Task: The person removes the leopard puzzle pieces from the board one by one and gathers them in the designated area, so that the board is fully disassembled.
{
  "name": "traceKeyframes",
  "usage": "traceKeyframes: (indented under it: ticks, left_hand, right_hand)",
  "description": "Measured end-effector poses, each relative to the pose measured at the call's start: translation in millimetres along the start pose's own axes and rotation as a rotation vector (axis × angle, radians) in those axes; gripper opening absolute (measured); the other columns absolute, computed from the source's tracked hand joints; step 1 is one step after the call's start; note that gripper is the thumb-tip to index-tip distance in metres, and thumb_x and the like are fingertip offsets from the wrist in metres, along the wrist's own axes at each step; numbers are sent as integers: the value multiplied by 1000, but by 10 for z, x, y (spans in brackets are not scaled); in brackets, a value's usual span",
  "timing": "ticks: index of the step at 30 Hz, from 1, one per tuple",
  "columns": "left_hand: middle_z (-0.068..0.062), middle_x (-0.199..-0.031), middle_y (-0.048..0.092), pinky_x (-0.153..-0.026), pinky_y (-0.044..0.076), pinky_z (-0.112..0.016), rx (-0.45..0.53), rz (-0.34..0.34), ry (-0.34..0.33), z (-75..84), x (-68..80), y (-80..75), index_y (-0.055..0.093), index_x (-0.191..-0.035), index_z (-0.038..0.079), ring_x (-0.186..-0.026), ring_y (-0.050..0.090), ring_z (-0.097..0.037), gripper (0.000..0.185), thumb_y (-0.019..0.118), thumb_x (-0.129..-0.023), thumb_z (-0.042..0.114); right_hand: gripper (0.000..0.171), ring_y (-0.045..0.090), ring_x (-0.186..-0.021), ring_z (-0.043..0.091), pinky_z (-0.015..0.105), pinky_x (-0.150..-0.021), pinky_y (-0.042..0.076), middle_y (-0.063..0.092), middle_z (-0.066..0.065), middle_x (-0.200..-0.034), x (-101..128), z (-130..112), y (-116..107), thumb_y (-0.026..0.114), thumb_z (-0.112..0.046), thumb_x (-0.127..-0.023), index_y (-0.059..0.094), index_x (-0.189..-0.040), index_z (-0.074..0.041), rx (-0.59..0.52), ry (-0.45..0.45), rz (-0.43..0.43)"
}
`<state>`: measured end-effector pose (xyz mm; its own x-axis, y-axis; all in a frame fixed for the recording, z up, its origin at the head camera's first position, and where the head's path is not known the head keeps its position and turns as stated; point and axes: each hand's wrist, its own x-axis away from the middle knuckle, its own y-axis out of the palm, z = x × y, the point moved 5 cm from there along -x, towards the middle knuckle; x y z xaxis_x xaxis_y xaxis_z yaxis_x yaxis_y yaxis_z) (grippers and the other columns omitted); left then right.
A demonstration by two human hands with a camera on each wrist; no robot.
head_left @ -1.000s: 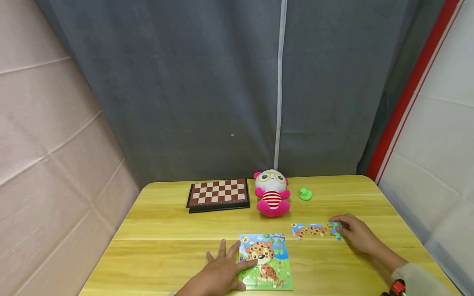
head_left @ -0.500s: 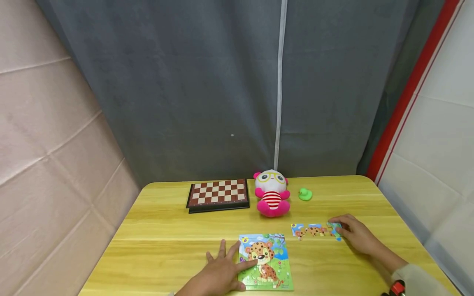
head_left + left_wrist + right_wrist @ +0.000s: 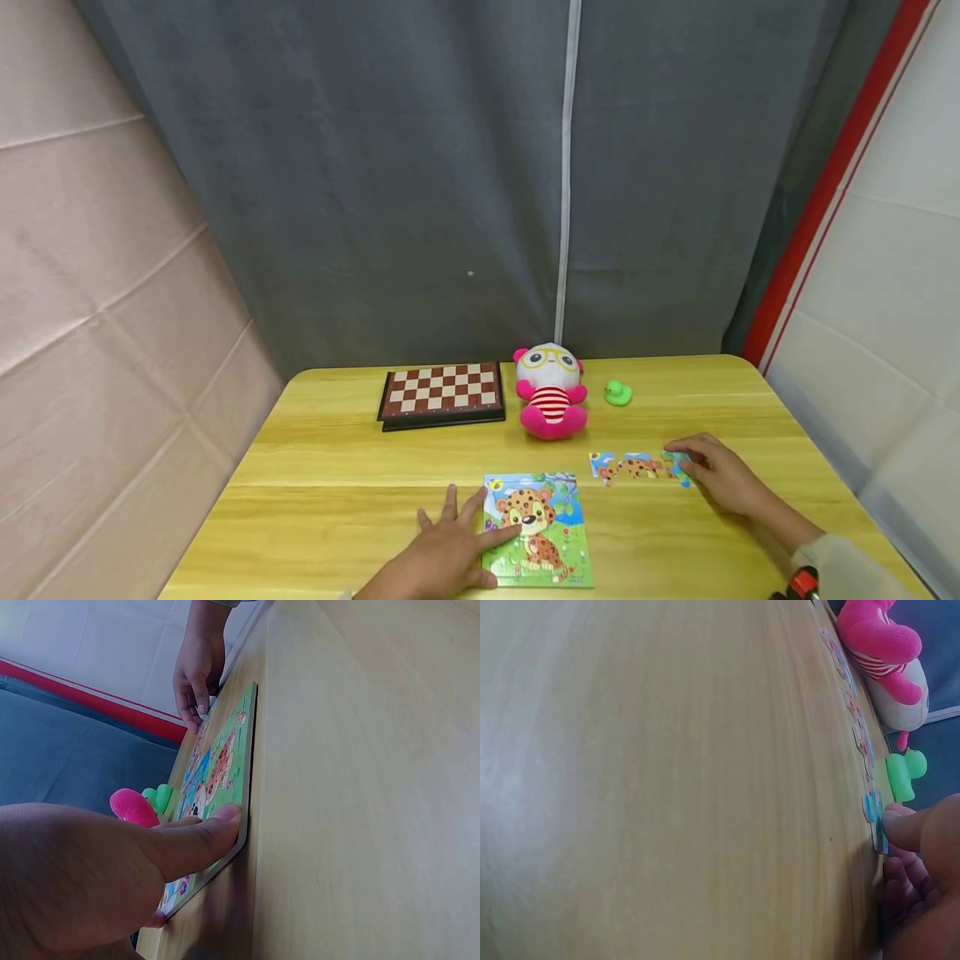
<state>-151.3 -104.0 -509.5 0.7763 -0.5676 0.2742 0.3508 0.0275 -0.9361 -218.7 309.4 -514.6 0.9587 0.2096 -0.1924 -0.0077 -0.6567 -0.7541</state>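
A square leopard jigsaw board [image 3: 538,530] lies near the table's front edge. My left hand [image 3: 448,553] lies flat on the table with straight fingers, its thumb [image 3: 196,841] pressing the board's left side. To the right sits a short row of loose puzzle pieces [image 3: 637,467]. My right hand [image 3: 718,475] pinches the rightmost piece [image 3: 680,467] of that row, which lies on the table; its thumb [image 3: 919,829] rests on the piece's edge [image 3: 876,825].
A folded chessboard [image 3: 442,394], a pink plush toy [image 3: 551,392] and a small green duck [image 3: 618,392] stand along the back of the yellow wooden table [image 3: 337,467]. A grey curtain hangs behind; padded walls stand on both sides.
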Motion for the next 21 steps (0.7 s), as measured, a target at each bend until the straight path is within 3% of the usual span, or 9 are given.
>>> traceKeyframes:
  ticks: [13,21]
  left_hand:
    - [-12,-162,16,-81,26,-87,-19,36,13,-18,13,31,23,-143,63,-135,17,-63,72,57,-80,67]
    - [-3,-163,16,-86,27,-85,-36,51,-19,-52,22,35,14,-155,44,-140,18,-56,92,53,-77,72]
  right_hand:
    - [24,45,-79,5,23,-66,42,59,2,-101,-4,0,-6,63,-7,-94,68,-118,-9,-31,32,-15]
    - [26,47,-82,5,23,-69,45,60,4,-104,-6,-30,-29,64,-9,-94,67,-120,-7,-31,58,-27]
